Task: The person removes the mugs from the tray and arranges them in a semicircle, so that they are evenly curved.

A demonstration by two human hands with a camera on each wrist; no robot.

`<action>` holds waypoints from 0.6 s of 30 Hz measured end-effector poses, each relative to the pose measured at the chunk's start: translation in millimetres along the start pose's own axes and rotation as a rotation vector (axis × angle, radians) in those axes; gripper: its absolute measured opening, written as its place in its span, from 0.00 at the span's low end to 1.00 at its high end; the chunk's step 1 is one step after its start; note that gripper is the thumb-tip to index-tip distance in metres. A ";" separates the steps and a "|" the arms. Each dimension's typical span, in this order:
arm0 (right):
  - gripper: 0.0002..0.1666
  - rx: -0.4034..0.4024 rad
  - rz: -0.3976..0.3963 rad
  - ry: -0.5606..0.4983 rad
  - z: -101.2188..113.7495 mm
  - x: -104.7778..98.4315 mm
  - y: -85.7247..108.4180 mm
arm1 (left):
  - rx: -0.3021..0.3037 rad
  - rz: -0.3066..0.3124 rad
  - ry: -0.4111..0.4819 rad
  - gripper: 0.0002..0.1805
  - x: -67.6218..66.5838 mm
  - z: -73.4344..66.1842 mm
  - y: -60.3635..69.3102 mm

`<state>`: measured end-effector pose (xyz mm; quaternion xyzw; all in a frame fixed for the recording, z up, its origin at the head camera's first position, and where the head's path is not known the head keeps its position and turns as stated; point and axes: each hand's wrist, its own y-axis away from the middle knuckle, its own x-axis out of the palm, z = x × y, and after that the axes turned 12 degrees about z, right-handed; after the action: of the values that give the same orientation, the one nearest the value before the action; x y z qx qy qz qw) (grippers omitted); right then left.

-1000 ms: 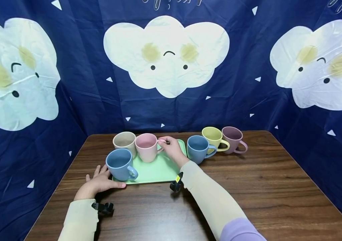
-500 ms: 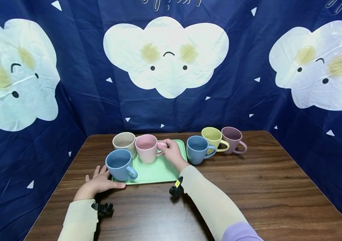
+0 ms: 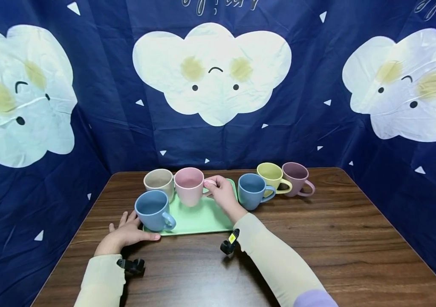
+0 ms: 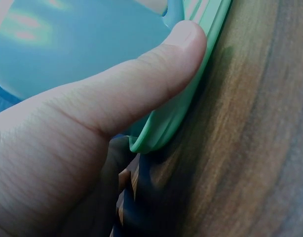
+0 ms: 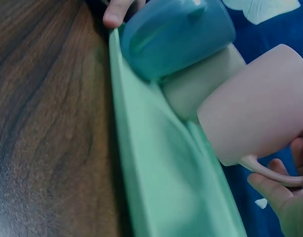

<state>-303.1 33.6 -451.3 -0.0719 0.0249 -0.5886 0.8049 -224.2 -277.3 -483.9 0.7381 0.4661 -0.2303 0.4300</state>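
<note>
My right hand point(image 3: 221, 194) pinches the handle of a pink mug point(image 3: 189, 189) over the green tray point(image 3: 198, 219). In the right wrist view the mug's base appears at the tray's far side; I cannot tell if it touches. A beige mug point(image 3: 159, 183) stands at the tray's back left. In front of it, a blue mug point(image 3: 150, 209) is on the tray's front left corner. My left hand point(image 3: 125, 234) rests at that corner, its fingers spread left of the blue mug. Its thumb point(image 4: 161, 74) lies straight along the tray's front edge.
Right of the tray stand a second blue mug point(image 3: 251, 192), a yellow mug point(image 3: 269, 172) and a purple mug point(image 3: 294, 177), handles to the right. They sit close together on the wooden table point(image 3: 336, 238). A blue cloth point(image 3: 114, 106) with clouds hangs behind.
The pink mug first shifted slightly toward me, then rose a little and moved slightly right with my right hand. My left hand and the other mugs have stayed in place.
</note>
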 end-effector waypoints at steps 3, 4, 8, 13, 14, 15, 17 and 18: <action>0.08 -0.011 0.024 -0.016 10.0 -1.4 3.6 | -0.006 0.004 -0.015 0.74 -1.6 -3.4 2.8; 0.08 -0.013 0.027 -0.015 13.6 -2.3 4.9 | -0.012 0.004 -0.019 0.74 -2.0 -4.7 3.2; 0.08 -0.020 0.031 -0.010 26.6 -7.6 9.4 | -0.021 0.009 -0.034 0.72 -3.5 -9.0 5.4; 0.08 -0.041 0.015 0.011 40.0 -18.0 14.5 | -0.027 0.006 -0.035 0.71 -3.2 -11.0 7.0; 0.08 -0.043 0.010 0.014 42.6 -20.2 15.5 | -0.029 0.008 -0.033 0.72 -3.1 -11.0 7.1; 0.08 -0.045 0.006 0.015 45.1 -22.5 16.5 | -0.030 0.009 -0.031 0.72 -3.0 -10.7 7.1; 0.08 -0.048 -0.003 0.016 49.6 -27.1 18.2 | -0.022 0.015 -0.022 0.73 -3.2 -9.3 6.6; 0.08 -0.051 -0.006 0.011 51.3 -29.7 18.7 | -0.023 0.013 -0.015 0.73 -2.7 -7.7 5.9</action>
<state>-288.2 71.8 -404.6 -0.0894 0.0440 -0.5907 0.8007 -220.6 -273.3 -475.3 0.7343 0.4610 -0.2275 0.4434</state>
